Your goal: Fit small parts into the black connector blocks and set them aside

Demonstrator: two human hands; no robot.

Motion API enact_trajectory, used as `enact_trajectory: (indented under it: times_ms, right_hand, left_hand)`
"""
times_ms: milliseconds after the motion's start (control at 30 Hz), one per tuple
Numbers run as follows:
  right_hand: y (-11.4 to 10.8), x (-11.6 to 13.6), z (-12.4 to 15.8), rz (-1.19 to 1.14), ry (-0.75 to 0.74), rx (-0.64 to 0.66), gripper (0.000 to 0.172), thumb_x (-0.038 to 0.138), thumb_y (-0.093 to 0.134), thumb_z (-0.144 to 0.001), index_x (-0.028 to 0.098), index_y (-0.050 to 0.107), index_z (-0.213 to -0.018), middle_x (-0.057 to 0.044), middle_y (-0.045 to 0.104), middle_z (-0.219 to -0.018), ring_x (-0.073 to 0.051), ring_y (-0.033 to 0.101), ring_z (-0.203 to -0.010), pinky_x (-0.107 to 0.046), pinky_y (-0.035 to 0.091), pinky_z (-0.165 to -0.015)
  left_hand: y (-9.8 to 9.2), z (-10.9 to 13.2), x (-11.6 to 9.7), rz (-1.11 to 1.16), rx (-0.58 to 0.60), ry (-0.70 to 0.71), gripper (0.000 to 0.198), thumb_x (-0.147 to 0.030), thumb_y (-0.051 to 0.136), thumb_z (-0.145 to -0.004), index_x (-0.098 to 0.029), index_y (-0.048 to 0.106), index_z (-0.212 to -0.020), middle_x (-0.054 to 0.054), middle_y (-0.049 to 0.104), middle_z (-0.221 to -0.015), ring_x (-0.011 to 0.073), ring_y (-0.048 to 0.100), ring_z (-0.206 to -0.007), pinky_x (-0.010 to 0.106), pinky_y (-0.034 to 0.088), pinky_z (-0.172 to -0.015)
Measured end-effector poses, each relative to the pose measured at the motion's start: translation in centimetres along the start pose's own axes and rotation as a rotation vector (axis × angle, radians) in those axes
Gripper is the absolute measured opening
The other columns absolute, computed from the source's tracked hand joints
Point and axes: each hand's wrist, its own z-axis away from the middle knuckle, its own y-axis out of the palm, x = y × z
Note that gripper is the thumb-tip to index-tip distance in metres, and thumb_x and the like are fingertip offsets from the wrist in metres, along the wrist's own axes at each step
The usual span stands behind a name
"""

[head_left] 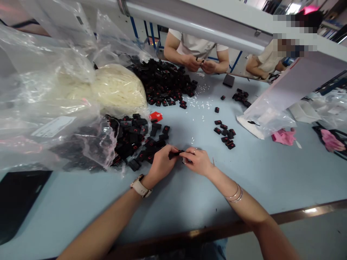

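Note:
Over the front half of the blue-grey table (189, 195), my two hands meet at a small black plastic part (175, 154). My left hand (163, 160) is closed on it from the left. Fingers of my right hand (198, 160) pinch at its right end; whether they grip the part itself or something tiny on it is hard to see. Just left of my left hand lies a heap of black plastic parts with red marks (135, 133), spilling from a clear plastic bag (89, 144). A few tiny white pieces (192, 140) lie beyond my fingers.
A small group of black parts (225, 133) lies to the right. A bag of pale strips (119, 88) and a larger black heap (165, 81) stand behind. Across the table a co-worker's hands (200, 65) hold a small part. Pink cloth (284, 136) lies at right; a black tray (20, 198) at left.

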Motion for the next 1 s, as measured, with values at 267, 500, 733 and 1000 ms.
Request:
enact_trajectory:
  times_ms: [267,500,733,1000]
  right_hand:
    - [-0.6,-2.1,-0.9,-0.079,0.399,-0.236,0.021,0.020,0.052,-0.081,0.020,0.070,-0.093,-0.004,0.067,-0.086,-0.013,0.060,-0.069,-0.024,0.049,-0.066]
    - [-1.1,-3.4,-1.5,0.035,0.515,-0.046,0.015,0.032,0.061,-0.084,0.022,0.071,-0.084,-0.004,0.065,-0.078,-0.016,0.060,-0.071,-0.026,0.044,-0.064]
    - [-0.8,-2.6,-1.7,-0.038,0.496,0.073,0.013,0.014,0.059,-0.078,0.021,0.069,-0.082,-0.004,0.064,-0.081,-0.017,0.059,-0.074,-0.026,0.043,-0.067]
    - [-1.0,0.2,-2.1,-0.636,0.535,-0.019,0.021,0.033,0.055,-0.084,0.017,0.068,-0.082,0.001,0.059,-0.066,-0.010,0.050,-0.059,-0.022,0.041,-0.056]
  left_hand:
    - [0.2,0.0,-0.1,0.023,0.001,0.002,0.006,-0.022,0.060,-0.072,-0.020,0.055,-0.074,0.003,0.067,-0.080,0.0178,0.063,-0.074,0.030,0.051,-0.068]
    - [0.1,0.0,-0.2,0.040,0.005,-0.011,0.007,-0.023,0.060,-0.073,-0.020,0.054,-0.075,0.003,0.067,-0.082,0.0178,0.063,-0.076,0.031,0.052,-0.070]
    - [0.0,0.0,-0.4,0.038,0.009,-0.016,0.007,-0.021,0.061,-0.072,-0.020,0.055,-0.074,0.003,0.067,-0.082,0.0177,0.063,-0.076,0.030,0.051,-0.071]
    - [-0.1,0.0,-0.4,0.035,0.022,-0.020,0.004,-0.021,0.059,-0.072,-0.020,0.056,-0.075,0.002,0.066,-0.081,0.0166,0.061,-0.073,0.029,0.048,-0.067]
